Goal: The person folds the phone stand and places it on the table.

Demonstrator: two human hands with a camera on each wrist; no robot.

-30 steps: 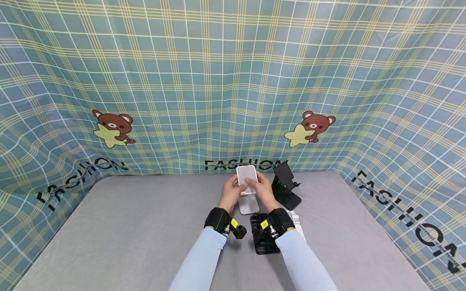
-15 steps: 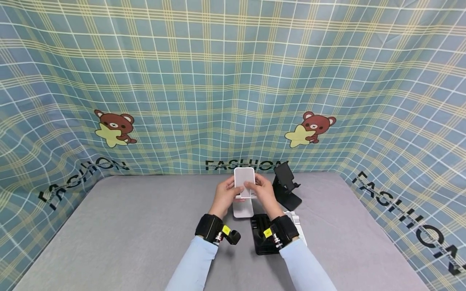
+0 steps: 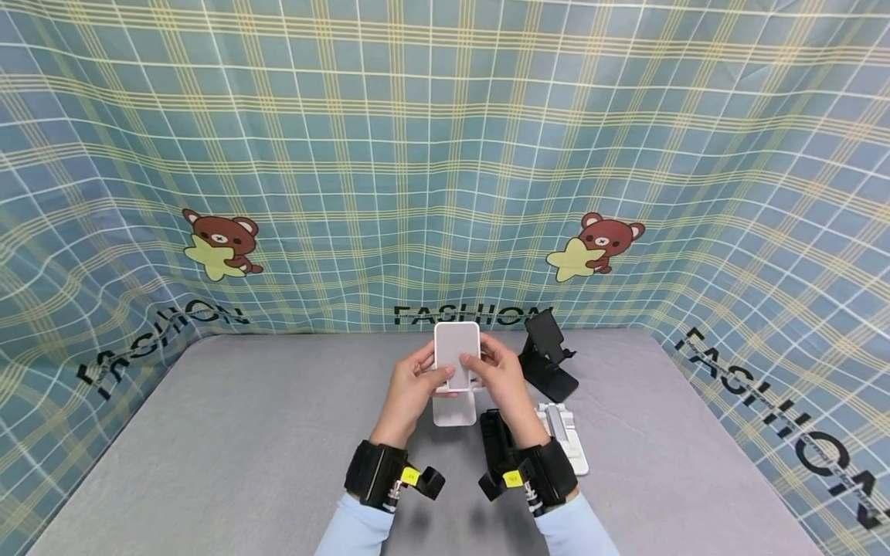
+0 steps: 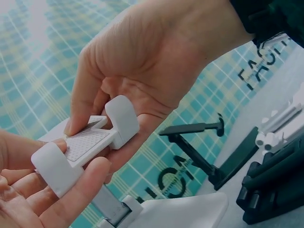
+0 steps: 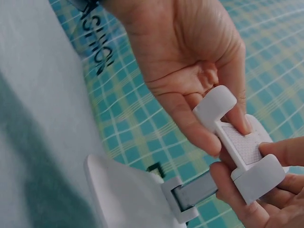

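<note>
Left hand (image 3: pixel 408 390) and right hand (image 3: pixel 504 378) pinch the white stand (image 3: pixel 456 341); it looks light, stiff, best held by its left and right edges.

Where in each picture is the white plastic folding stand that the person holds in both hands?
Head: the white plastic folding stand is just below centre.
Left wrist: its textured panel sits lower left, its base bottom centre.
Right wrist: panel lower right, base lower left.
Shared landmark: black lettering on the checked blue-green cloth.

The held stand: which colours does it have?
The stand is white with a grey stem, best in the right wrist view.
</note>
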